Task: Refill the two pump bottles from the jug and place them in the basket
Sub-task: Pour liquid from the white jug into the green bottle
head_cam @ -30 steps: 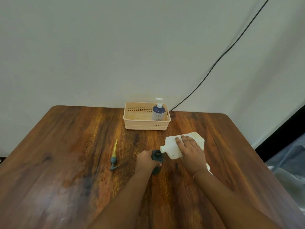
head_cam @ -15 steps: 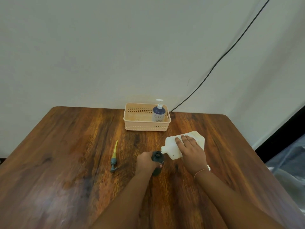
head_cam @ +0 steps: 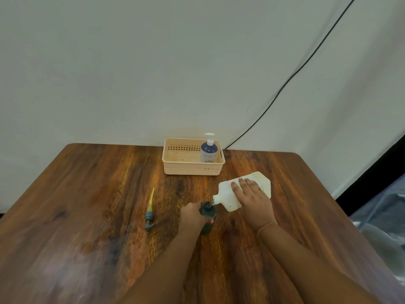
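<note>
My right hand (head_cam: 252,199) grips the white jug (head_cam: 228,194), tipped so its spout points left over the open mouth of a dark pump bottle (head_cam: 207,212). A thin stream runs from the spout into that mouth. My left hand (head_cam: 192,217) is wrapped around the dark bottle, which stands upright on the table. Its pump head (head_cam: 149,212), grey with a yellow tube, lies on the wood to the left. A blue pump bottle (head_cam: 208,150) with a white pump stands in the right end of the peach basket (head_cam: 173,165).
The wooden table (head_cam: 87,216) runs to a grey wall behind the basket. A black cable (head_cam: 285,84) hangs down the wall to the right. Past the table's right edge lies clear plastic sheeting (head_cam: 385,216).
The jug's spout has tipped slightly lower over the dark bottle's mouth. Both hands have stayed in place.
</note>
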